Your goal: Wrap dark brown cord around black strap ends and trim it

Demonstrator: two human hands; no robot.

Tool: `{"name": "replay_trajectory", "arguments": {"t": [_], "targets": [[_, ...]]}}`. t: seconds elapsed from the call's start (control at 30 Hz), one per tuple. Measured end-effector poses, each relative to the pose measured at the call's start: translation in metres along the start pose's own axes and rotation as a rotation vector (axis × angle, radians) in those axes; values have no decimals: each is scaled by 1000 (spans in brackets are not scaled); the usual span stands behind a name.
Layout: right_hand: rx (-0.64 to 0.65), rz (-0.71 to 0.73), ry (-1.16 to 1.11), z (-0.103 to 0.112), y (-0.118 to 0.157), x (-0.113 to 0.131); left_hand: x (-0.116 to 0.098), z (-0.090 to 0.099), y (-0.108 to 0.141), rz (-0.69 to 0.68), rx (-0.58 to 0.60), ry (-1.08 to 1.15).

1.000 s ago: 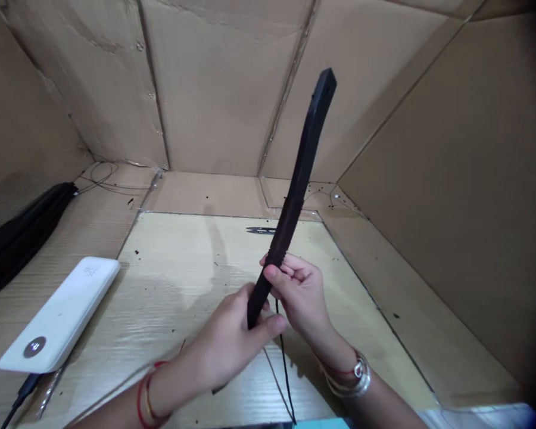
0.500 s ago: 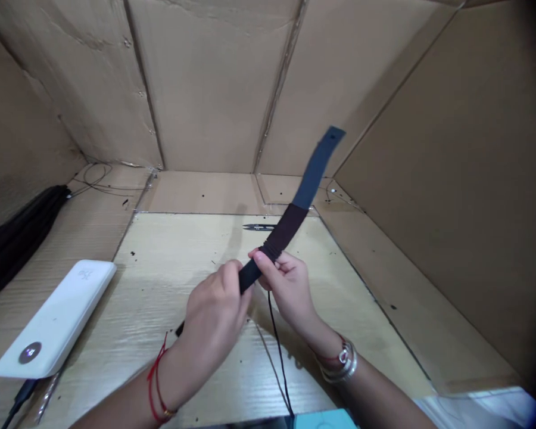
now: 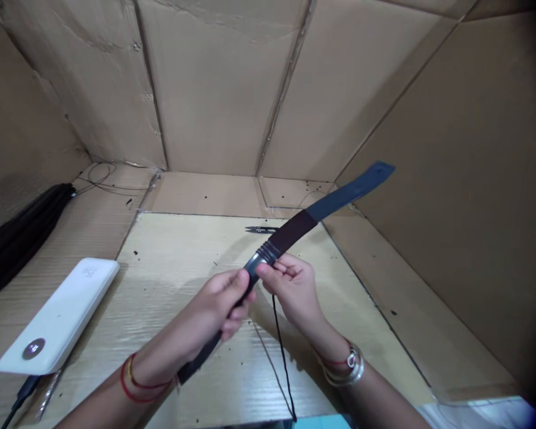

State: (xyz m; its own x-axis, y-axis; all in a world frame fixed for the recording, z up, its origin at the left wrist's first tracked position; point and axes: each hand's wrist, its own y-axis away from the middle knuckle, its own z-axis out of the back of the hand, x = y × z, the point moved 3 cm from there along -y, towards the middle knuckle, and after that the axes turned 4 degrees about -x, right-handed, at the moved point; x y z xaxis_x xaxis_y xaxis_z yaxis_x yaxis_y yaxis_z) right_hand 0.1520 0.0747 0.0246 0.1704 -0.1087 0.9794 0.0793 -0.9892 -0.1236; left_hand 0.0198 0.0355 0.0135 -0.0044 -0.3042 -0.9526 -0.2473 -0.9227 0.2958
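Observation:
A long curved strip (image 3: 293, 231) slants across the middle, blue at its upper right end, dark maroon in the middle and black below. Several raised cord turns ring it just below the maroon part. My left hand (image 3: 226, 301) is wrapped round the black lower part, thumb on top. My right hand (image 3: 292, 286) pinches the strip beside the cord turns, with its thumb on the front. A black cord (image 3: 282, 351) hangs from under my right hand to the near edge of the board. How the right fingers hold the cord is hidden.
Small black snips (image 3: 259, 230) lie behind the strip on the pale board (image 3: 183, 238). At left are a white power bank (image 3: 60, 316) with a cable and a black bundle (image 3: 29, 235). Cardboard walls enclose the back and sides. A turquoise object (image 3: 321, 422) shows at the near edge.
The strip's blue end has swung down and to the right, and its black end has come further into view. My left hand has turned, its thumb now on top of the strip.

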Motion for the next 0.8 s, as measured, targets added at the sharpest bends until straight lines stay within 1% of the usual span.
{"name": "replay_trajectory", "arguments": {"t": [0.03, 0.07, 0.1, 0.13, 0.17, 0.2, 0.27, 0.3, 0.33, 0.37, 0.4, 0.5, 0.53, 0.57, 0.6, 0.63, 0.67, 0.7, 0.73, 0.77, 0.8], "targets": [[33, -10, -2, -1, 1, 2, 2, -3, 1, 93, 119, 100], [66, -19, -1, -2, 3, 4, 3, -4, 1, 151, 195, 175], [86, -22, 10, -2, 4, 6, 3, -5, 2, 154, 229, 202], [84, -12, 30, -2, 4, 7, 2, -4, 1, 104, 225, 174], [67, 6, 58, -2, 5, 7, 1, -3, 1, 23, 183, 100], [41, 27, 84, -1, 4, 7, 0, 0, 0, -68, 99, -11], [-7, 59, 116, 0, 4, 5, -4, 7, 1, -241, -175, -287], [-15, 66, 118, 0, 3, 4, -7, 11, 2, -299, -306, -403], [-7, 69, 109, 0, 3, 2, -9, 13, 3, -323, -384, -467], [14, 65, 96, -1, 3, 2, -10, 13, 4, -307, -383, -472], [40, 57, 79, -1, 4, 2, -9, 12, 4, -251, -307, -414], [125, -22, 6, -1, 5, 3, -4, -1, 6, 68, 119, 6], [152, -62, -17, -1, 6, 3, -2, -7, 7, 145, 242, 134], [174, -97, -35, -1, 6, 3, -1, -12, 9, 192, 344, 221], [186, -120, -44, -1, 6, 2, -1, -16, 10, 197, 402, 247], [182, -127, -45, -1, 5, 2, 0, -17, 9, 161, 395, 214], [161, -117, -35, -1, 4, 1, 1, -16, 7, 83, 315, 129], [120, -91, -17, 0, 3, 1, 0, -13, 5, -24, 168, 10], [66, -55, 3, 1, 2, 1, -2, -8, 4, -143, -16, -112], [14, -15, 19, 3, 1, 2, -4, -4, 5, -242, -174, -209], [-16, 16, 30, 4, 0, 3, -6, -1, 5, -293, -265, -252]]}}
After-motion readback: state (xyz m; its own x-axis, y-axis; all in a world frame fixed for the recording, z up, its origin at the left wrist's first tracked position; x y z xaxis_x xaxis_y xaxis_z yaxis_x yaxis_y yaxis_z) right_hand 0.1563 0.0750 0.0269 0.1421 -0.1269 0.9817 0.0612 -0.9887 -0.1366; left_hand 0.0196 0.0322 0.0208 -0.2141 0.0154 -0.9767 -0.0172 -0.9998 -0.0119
